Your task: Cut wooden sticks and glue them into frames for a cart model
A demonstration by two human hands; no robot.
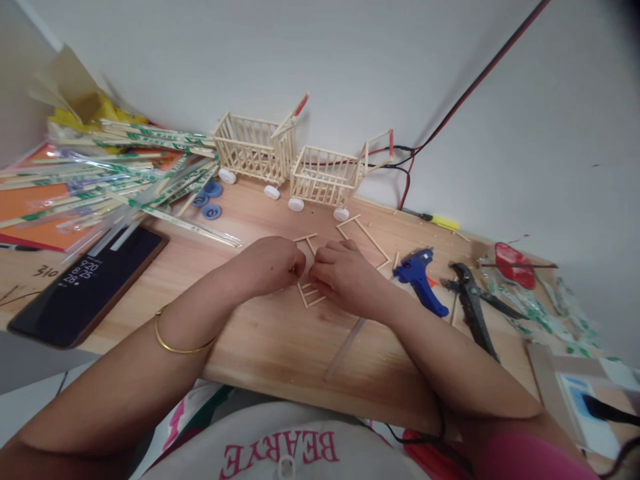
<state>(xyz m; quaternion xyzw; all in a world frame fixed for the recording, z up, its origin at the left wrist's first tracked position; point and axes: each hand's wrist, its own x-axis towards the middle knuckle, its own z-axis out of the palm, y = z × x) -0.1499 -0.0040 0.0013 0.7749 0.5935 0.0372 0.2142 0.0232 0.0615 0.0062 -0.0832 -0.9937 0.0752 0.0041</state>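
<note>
Stick frame (311,295): a small flat assembly of thin, pale wooden sticks, lying flat on the wooden tabletop near its middle. Visible portion: two or three short parallel rungs joined to a longer side stick, set at a slant. The upper part is covered by the hands, so its full outline cannot be determined. One further thin stick (311,245) of the same pale wood rises from between the fingertips toward the far side of the table; whether it is joined to the frame cannot be determined
</note>
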